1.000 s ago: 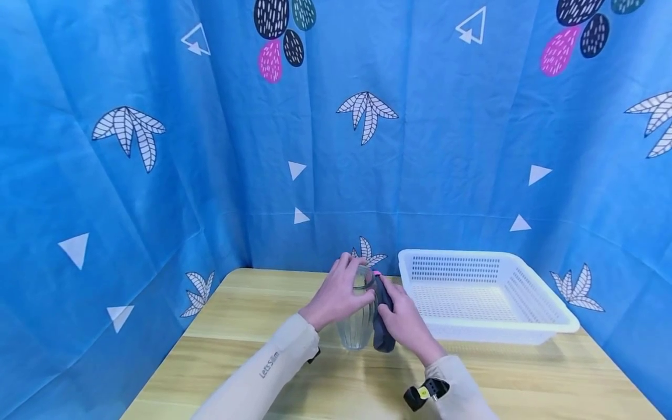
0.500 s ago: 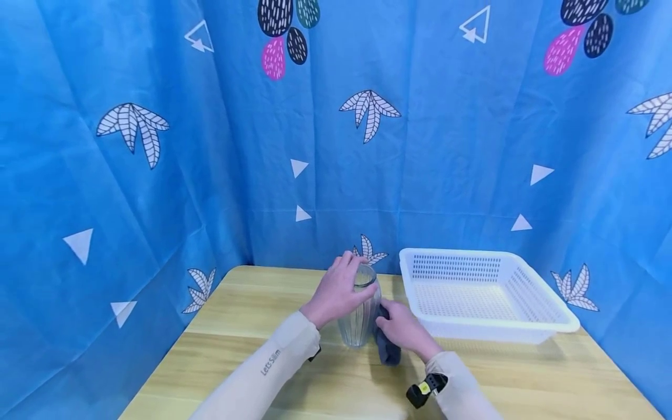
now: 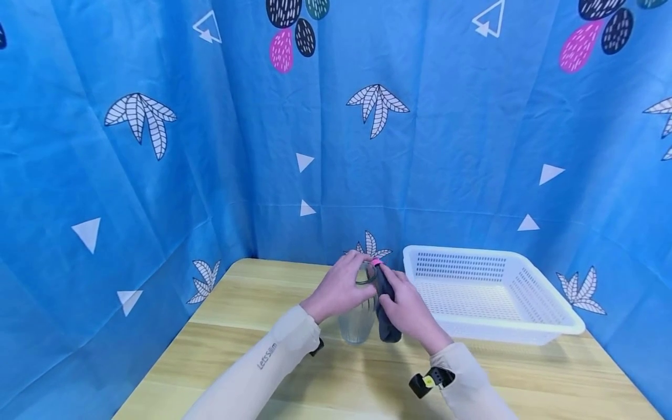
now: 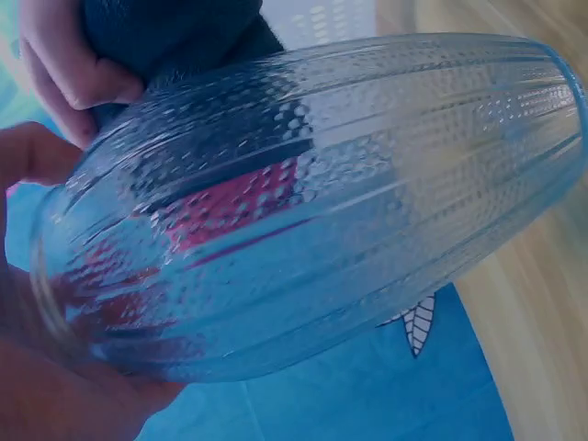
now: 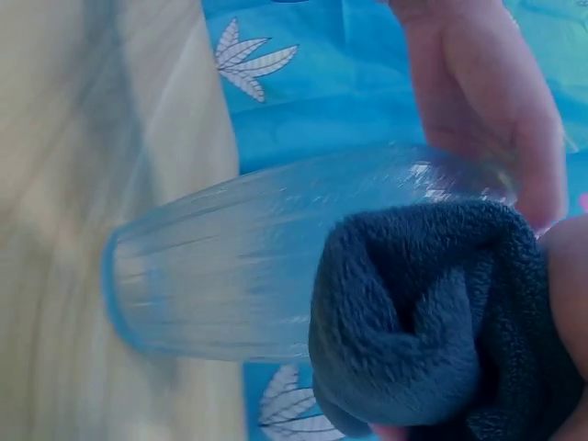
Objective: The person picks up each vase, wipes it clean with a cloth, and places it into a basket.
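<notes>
The left hand (image 3: 340,290) grips a ribbed, clear-glass vase (image 3: 357,324) near its top, upright on the pale wooden counter (image 3: 262,291); the right hand (image 3: 408,304), clutching a dark-grey plush cloth (image 3: 389,332) beside it, is higher than before.

Table (image 3: 257,297): lt. wood-grain top, lengthwise streaks in tan & straw; far L corner rounded; surf. runs L of basket and to its near side. Far edge partly hidden behind basket.

Items on top, 2:

1. Basket (image 3: 499,330), wht., prob. plastic; rect., open-top, sides flared, walls slotted, floor a fine grid. Sits upright, far R part of table; R end at table's R edge. Soft shadow (image 3: 559,352) on wood by basket's near R corner.

2. Vase (image 3: 357,324), clr. glass, vert. ribs, sides bulging above a narrower base. Stands on base, L of basket, near it, not touching.
</notes>
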A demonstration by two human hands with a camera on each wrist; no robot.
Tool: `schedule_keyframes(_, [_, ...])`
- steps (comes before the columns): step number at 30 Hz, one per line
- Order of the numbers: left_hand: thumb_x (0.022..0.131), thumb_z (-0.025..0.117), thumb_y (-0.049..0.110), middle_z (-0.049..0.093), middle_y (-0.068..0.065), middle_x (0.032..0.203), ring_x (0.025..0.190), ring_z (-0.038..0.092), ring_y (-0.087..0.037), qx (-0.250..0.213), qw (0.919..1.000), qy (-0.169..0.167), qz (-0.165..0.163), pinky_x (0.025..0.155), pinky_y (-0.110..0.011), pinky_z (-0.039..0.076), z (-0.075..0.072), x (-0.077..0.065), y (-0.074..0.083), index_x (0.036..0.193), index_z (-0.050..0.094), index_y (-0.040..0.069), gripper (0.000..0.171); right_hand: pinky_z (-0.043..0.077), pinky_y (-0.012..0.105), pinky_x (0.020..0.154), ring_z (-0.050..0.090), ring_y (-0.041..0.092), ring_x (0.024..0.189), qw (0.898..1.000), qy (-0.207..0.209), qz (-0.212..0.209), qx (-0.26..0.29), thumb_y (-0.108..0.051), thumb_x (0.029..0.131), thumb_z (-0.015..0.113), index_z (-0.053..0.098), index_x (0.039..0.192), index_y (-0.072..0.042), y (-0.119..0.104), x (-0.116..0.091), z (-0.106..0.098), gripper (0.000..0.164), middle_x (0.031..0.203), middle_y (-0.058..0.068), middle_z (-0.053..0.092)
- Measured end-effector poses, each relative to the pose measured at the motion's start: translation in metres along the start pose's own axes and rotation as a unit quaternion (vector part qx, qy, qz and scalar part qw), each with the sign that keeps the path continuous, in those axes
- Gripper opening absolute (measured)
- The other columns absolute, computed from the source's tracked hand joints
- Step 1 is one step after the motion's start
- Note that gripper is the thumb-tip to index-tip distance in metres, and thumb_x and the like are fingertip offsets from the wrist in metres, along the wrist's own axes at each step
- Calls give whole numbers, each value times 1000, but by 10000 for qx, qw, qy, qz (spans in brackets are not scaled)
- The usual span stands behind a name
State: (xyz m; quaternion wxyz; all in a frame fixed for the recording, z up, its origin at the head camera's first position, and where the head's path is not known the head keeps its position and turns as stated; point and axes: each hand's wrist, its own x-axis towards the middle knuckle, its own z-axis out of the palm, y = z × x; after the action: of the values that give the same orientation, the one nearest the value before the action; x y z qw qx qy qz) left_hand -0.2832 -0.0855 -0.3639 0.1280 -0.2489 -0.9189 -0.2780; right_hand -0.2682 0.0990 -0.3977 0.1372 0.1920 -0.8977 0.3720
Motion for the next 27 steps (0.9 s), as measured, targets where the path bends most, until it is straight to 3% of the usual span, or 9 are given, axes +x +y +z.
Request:
schedule_keyframes(7, [90,62,43,46,-3,130,112,49,-20,91,9995,162,-274,94,-39,48,5,-4,-1,143,49,14,62,51,50,93,64,33,109,9978,-604,210,-153,-6,91,63,50,144,5,22,-11,31,56,126,25,63])
schedule_keyframes(10, [92,63,50,45,-2,122,105,47,-19,21,9992,191,-354,89,-36,47,7,-5,-1,143,49,13,65,51,51,93,65,35,110,9949,-917,240,-346,-9,90,64,55,139,5,32,-17,41,52,124,25,65])
schedule_keyframes(13, [91,64,56,47,-1,122,106,48,-18,91,9992,239,-321,91,-36,47,8,-5,-1,142,51,13,68,51,50,92,65,33,109,9943,-1001,315,-203,-8,91,63,56,137,4,38,-18,44,48,125,23,65])
schedule_keyframes(19, [88,71,57,57,0,136,127,51,-23,365,9985,343,-241,103,-46,42,3,-8,-3,139,56,17,66,52,43,89,63,25,105,9977,-474,399,273,-6,93,61,50,147,-3,28,-10,28,55,132,20,62])
schedule_keyframes(24, [90,72,47,53,-1,147,139,46,-25,71,9997,88,-202,112,-49,39,-2,-7,-1,145,52,18,66,52,45,87,62,30,105,9991,220,87,361,-5,91,60,46,151,-10,6,-2,3,61,136,19,59])
schedule_keyframes(27, [91,72,44,51,-3,149,142,43,-26,-73,9998,-39,-192,114,-49,37,-4,-4,1,148,49,17,67,51,50,90,60,33,111,9991,366,-132,192,-6,91,60,46,151,-9,-4,0,-6,62,140,19,56])
